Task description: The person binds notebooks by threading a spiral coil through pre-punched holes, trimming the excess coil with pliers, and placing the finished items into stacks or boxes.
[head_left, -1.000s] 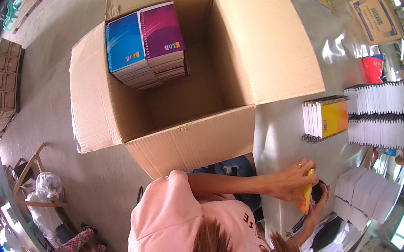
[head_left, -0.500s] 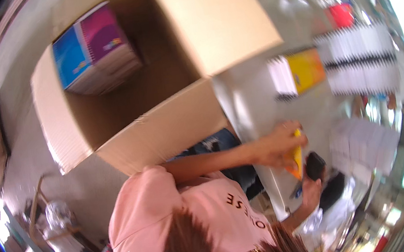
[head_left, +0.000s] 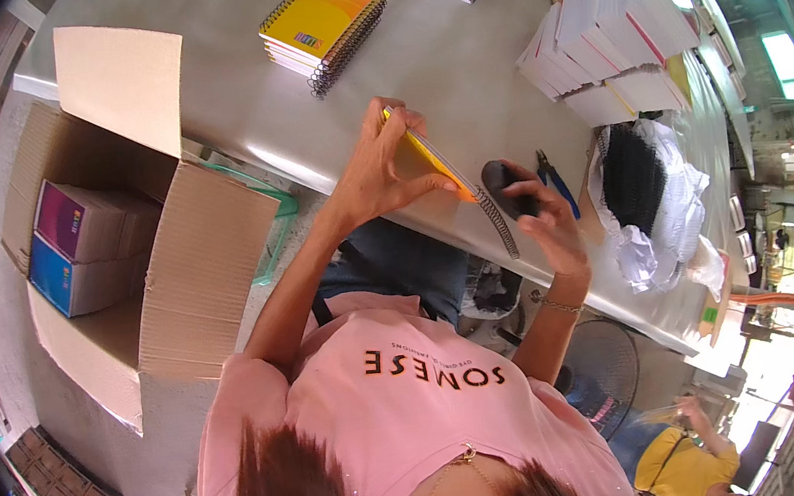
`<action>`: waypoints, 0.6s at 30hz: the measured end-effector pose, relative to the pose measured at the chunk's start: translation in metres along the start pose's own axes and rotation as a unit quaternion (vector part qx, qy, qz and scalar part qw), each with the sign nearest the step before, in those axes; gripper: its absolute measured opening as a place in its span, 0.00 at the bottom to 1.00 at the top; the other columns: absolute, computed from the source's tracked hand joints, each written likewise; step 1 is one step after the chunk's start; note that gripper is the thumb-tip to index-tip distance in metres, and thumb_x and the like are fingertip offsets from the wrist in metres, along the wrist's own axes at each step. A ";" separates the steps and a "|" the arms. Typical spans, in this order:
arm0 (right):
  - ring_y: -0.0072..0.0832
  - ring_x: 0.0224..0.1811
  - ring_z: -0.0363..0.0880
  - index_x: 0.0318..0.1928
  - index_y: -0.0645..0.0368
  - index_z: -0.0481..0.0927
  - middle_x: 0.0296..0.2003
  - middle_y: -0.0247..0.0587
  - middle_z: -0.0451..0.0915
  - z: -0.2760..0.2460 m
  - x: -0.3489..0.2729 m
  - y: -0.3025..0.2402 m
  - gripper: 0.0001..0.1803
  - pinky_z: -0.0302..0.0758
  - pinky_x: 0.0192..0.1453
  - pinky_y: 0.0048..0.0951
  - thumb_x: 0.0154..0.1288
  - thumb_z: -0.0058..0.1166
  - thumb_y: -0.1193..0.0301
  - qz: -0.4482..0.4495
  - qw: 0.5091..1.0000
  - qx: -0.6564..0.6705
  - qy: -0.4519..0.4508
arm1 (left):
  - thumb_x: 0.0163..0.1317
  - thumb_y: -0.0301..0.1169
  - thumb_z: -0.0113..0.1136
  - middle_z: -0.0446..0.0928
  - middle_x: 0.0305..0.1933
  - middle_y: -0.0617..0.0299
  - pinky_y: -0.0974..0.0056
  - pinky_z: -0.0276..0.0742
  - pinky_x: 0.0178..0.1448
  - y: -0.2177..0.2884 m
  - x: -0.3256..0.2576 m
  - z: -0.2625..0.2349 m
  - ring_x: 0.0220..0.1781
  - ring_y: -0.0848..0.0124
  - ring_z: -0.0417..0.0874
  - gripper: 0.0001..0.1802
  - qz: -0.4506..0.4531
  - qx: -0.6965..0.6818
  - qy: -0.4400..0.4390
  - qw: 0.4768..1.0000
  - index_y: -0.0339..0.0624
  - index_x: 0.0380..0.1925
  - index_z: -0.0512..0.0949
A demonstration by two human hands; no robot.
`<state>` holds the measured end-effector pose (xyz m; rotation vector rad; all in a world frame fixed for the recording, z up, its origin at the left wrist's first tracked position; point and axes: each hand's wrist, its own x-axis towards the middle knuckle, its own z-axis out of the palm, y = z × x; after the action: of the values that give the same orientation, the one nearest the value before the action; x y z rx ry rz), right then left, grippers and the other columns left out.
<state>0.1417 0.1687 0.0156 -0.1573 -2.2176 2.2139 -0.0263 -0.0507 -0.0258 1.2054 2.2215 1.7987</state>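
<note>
My left hand (head_left: 382, 168) is closed on a thin yellow-orange spiral notebook (head_left: 427, 153), thumb on one face and fingers over its upper end. It is held edge-up above the table. A dark wire coil (head_left: 497, 224) runs out past the notebook's lower end. In my right hand (head_left: 549, 219) is a black rounded block (head_left: 507, 190), close beside the coil; whether they touch I cannot tell. Pliers with dark handles (head_left: 556, 185) lie just beyond the right fingers. Farther off on the table sits a stack of yellow spiral notebooks (head_left: 329, 16).
An open cardboard box (head_left: 207, 276) with purple and blue notebooks (head_left: 67, 224) stands left of the grey table (head_left: 224, 91). Stacked unbound pages (head_left: 613, 28) and black coils (head_left: 634, 179) in white plastic lie at right. A fan (head_left: 601, 362) and another person (head_left: 683, 466) are lower right.
My view has swung from the box toward the table, so the box now appears farther left. The notebook stays in my left hand, and the black block is still at my right hand.
</note>
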 end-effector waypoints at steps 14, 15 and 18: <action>0.28 0.61 0.72 0.45 0.60 0.83 0.58 0.44 0.73 0.026 -0.004 -0.012 0.17 0.72 0.57 0.29 0.57 0.68 0.64 0.026 0.984 -0.134 0.117 | 0.34 0.39 0.85 0.64 0.47 0.57 0.58 0.70 0.56 -0.004 0.008 0.005 0.53 0.59 0.68 0.41 0.064 0.010 -0.023 0.998 0.41 0.46 0.69; 0.28 0.59 0.73 0.44 0.60 0.83 0.57 0.44 0.73 0.028 -0.008 -0.015 0.17 0.73 0.57 0.28 0.57 0.68 0.64 0.012 0.990 -0.100 0.102 | 0.34 0.39 0.85 0.64 0.47 0.57 0.58 0.70 0.56 -0.004 0.007 0.004 0.53 0.59 0.68 0.41 0.062 0.007 -0.031 0.998 0.41 0.46 0.69; 0.29 0.56 0.75 0.43 0.61 0.83 0.55 0.45 0.73 0.035 -0.009 -0.011 0.16 0.73 0.57 0.28 0.57 0.68 0.65 0.015 0.966 -0.209 0.149 | 0.35 0.37 0.85 0.63 0.47 0.57 0.59 0.69 0.56 -0.007 0.007 0.006 0.52 0.60 0.68 0.40 0.056 -0.012 -0.045 0.997 0.41 0.46 0.68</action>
<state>0.1476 0.1327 0.0267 -0.4893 -2.4719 1.5701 -0.0320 -0.0414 -0.0307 1.4035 2.1180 1.7650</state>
